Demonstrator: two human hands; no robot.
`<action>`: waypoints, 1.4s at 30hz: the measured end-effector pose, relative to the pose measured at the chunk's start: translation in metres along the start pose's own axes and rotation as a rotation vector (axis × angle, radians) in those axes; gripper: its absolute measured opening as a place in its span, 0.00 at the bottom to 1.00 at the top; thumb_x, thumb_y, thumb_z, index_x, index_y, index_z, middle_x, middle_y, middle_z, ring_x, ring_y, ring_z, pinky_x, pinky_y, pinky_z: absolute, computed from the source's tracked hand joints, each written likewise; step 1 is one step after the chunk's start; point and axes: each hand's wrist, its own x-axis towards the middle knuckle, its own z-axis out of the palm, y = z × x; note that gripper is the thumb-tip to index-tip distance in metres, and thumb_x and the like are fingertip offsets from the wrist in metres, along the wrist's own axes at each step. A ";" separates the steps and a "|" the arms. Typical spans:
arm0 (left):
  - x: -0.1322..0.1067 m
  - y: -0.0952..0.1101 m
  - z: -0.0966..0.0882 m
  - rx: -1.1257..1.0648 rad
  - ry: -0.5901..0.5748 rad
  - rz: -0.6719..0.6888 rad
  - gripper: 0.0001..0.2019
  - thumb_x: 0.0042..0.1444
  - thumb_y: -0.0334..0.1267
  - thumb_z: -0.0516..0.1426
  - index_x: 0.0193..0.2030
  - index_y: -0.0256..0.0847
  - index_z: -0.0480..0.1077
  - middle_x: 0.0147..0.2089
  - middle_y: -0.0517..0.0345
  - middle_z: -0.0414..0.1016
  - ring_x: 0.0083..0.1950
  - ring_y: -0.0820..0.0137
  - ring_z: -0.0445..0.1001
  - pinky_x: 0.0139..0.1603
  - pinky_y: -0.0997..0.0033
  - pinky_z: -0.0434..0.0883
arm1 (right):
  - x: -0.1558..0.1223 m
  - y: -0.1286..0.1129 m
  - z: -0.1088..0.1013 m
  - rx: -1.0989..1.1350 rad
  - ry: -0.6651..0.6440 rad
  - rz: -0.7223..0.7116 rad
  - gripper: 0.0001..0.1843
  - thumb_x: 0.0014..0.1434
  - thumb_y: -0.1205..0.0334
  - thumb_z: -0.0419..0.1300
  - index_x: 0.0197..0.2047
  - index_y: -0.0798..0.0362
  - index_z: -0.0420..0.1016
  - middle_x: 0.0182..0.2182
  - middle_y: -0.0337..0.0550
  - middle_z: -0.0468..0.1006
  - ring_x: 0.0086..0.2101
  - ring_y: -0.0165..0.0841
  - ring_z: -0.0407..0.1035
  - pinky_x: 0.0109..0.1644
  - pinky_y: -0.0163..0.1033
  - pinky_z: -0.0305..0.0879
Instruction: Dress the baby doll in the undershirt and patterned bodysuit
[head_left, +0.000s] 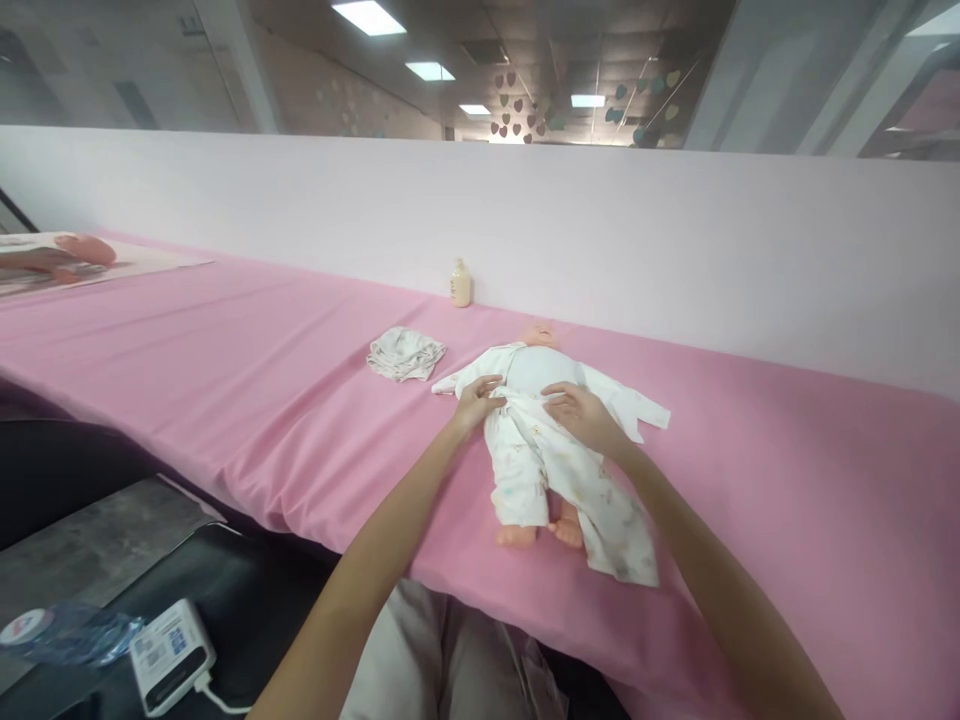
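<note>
A baby doll (pixel 541 336) lies on its back on the pink-covered table (pixel 225 360), feet toward me. It wears a white printed romper (pixel 559 465), open over the belly. My left hand (pixel 478 400) pinches the romper's edge at the doll's waist on the left side. My right hand (pixel 581 412) rests on the romper at the right side of the waist, fingers curled on the cloth. One leg of the romper lies loose and flat beside the doll's bare feet (pixel 541 532).
A folded white cloth (pixel 405 354) lies left of the doll. A small cream bottle (pixel 460 283) stands against the pale partition wall (pixel 675 240). Another doll (pixel 60 258) lies far left. A white device with a cable (pixel 169 655) sits low at the left.
</note>
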 end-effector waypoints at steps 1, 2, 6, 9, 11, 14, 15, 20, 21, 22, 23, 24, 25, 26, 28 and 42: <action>-0.001 0.000 0.003 0.085 0.071 0.070 0.22 0.40 0.26 0.57 0.45 0.39 0.70 0.44 0.54 0.73 0.45 0.66 0.71 0.47 0.64 0.68 | 0.002 0.006 0.001 -0.122 0.097 0.060 0.14 0.59 0.63 0.48 0.46 0.55 0.70 0.42 0.48 0.74 0.38 0.33 0.69 0.44 0.40 0.65; -0.004 0.002 0.006 0.189 0.118 0.164 0.20 0.40 0.24 0.54 0.43 0.40 0.70 0.44 0.54 0.73 0.46 0.66 0.70 0.49 0.62 0.67 | 0.004 0.012 0.003 -0.266 0.142 0.103 0.13 0.58 0.65 0.48 0.43 0.56 0.71 0.39 0.49 0.75 0.36 0.33 0.69 0.43 0.40 0.64; -0.021 0.010 0.020 0.520 0.029 0.536 0.19 0.44 0.23 0.48 0.41 0.41 0.71 0.44 0.56 0.73 0.49 0.65 0.67 0.56 0.60 0.62 | 0.004 0.019 0.011 -0.429 -0.092 0.107 0.12 0.56 0.66 0.48 0.35 0.55 0.73 0.33 0.47 0.75 0.33 0.34 0.67 0.38 0.38 0.59; -0.034 0.016 0.030 0.549 -0.135 0.639 0.16 0.54 0.30 0.49 0.49 0.41 0.67 0.48 0.54 0.73 0.50 0.66 0.68 0.54 0.62 0.62 | 0.000 0.013 0.008 -0.161 -0.292 0.091 0.10 0.55 0.62 0.50 0.33 0.55 0.71 0.30 0.41 0.74 0.31 0.31 0.65 0.35 0.36 0.59; -0.039 0.019 0.033 0.619 -0.231 0.681 0.14 0.59 0.38 0.49 0.51 0.41 0.66 0.47 0.54 0.73 0.50 0.66 0.68 0.55 0.62 0.61 | -0.002 0.009 0.001 -0.014 -0.380 0.120 0.09 0.54 0.60 0.52 0.35 0.55 0.69 0.29 0.39 0.72 0.29 0.29 0.64 0.33 0.35 0.59; -0.042 0.021 0.036 0.763 -0.296 0.700 0.13 0.61 0.42 0.47 0.42 0.41 0.71 0.41 0.54 0.75 0.46 0.66 0.68 0.53 0.61 0.59 | -0.004 0.006 -0.007 0.143 -0.549 0.144 0.09 0.53 0.60 0.54 0.37 0.54 0.68 0.29 0.36 0.69 0.28 0.27 0.60 0.30 0.33 0.57; -0.042 0.021 0.036 0.792 -0.292 0.699 0.14 0.61 0.43 0.47 0.39 0.41 0.72 0.39 0.54 0.75 0.45 0.65 0.68 0.52 0.61 0.60 | -0.005 0.005 -0.009 0.188 -0.602 0.149 0.09 0.52 0.60 0.54 0.37 0.54 0.68 0.29 0.36 0.68 0.28 0.27 0.59 0.30 0.33 0.56; -0.041 0.020 0.034 0.851 -0.266 0.768 0.14 0.60 0.42 0.47 0.32 0.40 0.71 0.34 0.53 0.73 0.41 0.65 0.67 0.49 0.61 0.61 | -0.003 0.007 -0.007 0.301 -0.670 0.175 0.07 0.49 0.61 0.57 0.31 0.56 0.68 0.26 0.35 0.63 0.27 0.25 0.55 0.29 0.32 0.52; -0.041 0.020 0.034 0.864 -0.269 0.792 0.14 0.59 0.42 0.47 0.31 0.40 0.70 0.33 0.53 0.73 0.40 0.65 0.67 0.48 0.61 0.61 | -0.002 0.008 -0.006 0.305 -0.646 0.188 0.07 0.49 0.61 0.57 0.31 0.56 0.68 0.25 0.35 0.63 0.26 0.25 0.54 0.29 0.32 0.51; -0.041 0.020 0.034 0.880 -0.272 0.815 0.13 0.59 0.41 0.48 0.31 0.40 0.70 0.32 0.53 0.73 0.40 0.65 0.67 0.48 0.61 0.61 | -0.001 0.009 -0.006 0.308 -0.612 0.206 0.08 0.49 0.61 0.58 0.30 0.57 0.69 0.24 0.35 0.63 0.26 0.24 0.53 0.28 0.32 0.50; -0.041 0.020 0.034 0.897 -0.270 0.838 0.13 0.59 0.41 0.48 0.30 0.40 0.69 0.31 0.53 0.72 0.39 0.65 0.67 0.48 0.61 0.61 | -0.001 0.011 -0.006 0.310 -0.578 0.225 0.09 0.49 0.60 0.58 0.30 0.57 0.70 0.24 0.35 0.64 0.26 0.24 0.54 0.28 0.32 0.49; -0.041 0.020 0.034 0.910 -0.266 0.858 0.12 0.58 0.40 0.48 0.30 0.40 0.69 0.30 0.53 0.72 0.38 0.65 0.66 0.47 0.61 0.62 | 0.000 0.012 -0.006 0.315 -0.552 0.239 0.10 0.48 0.59 0.59 0.30 0.58 0.70 0.24 0.36 0.64 0.26 0.25 0.54 0.28 0.32 0.49; -0.042 0.020 0.034 0.917 -0.261 0.876 0.12 0.58 0.40 0.48 0.30 0.40 0.69 0.30 0.53 0.72 0.38 0.65 0.66 0.47 0.62 0.62 | 0.000 0.013 -0.007 0.320 -0.541 0.250 0.11 0.48 0.58 0.59 0.31 0.58 0.71 0.24 0.36 0.65 0.26 0.25 0.54 0.28 0.32 0.49; -0.042 0.020 0.035 0.920 -0.254 0.891 0.12 0.58 0.39 0.48 0.30 0.40 0.69 0.30 0.53 0.72 0.38 0.65 0.66 0.47 0.62 0.62 | 0.000 0.014 -0.007 0.317 -0.544 0.253 0.12 0.48 0.57 0.59 0.31 0.58 0.71 0.24 0.36 0.65 0.26 0.25 0.54 0.28 0.32 0.49; -0.043 0.020 0.036 0.920 -0.238 0.898 0.11 0.59 0.38 0.47 0.31 0.40 0.69 0.30 0.53 0.72 0.37 0.66 0.67 0.45 0.63 0.62 | 0.000 0.013 -0.007 0.287 -0.584 0.237 0.09 0.48 0.59 0.58 0.29 0.58 0.70 0.22 0.34 0.63 0.24 0.24 0.52 0.27 0.32 0.47; -0.040 0.023 0.034 0.787 -0.250 0.642 0.16 0.51 0.51 0.57 0.27 0.39 0.66 0.29 0.56 0.68 0.34 0.67 0.67 0.38 0.67 0.63 | 0.005 0.014 0.009 0.732 0.025 0.411 0.20 0.47 0.45 0.62 0.30 0.55 0.67 0.26 0.36 0.68 0.28 0.27 0.60 0.32 0.33 0.57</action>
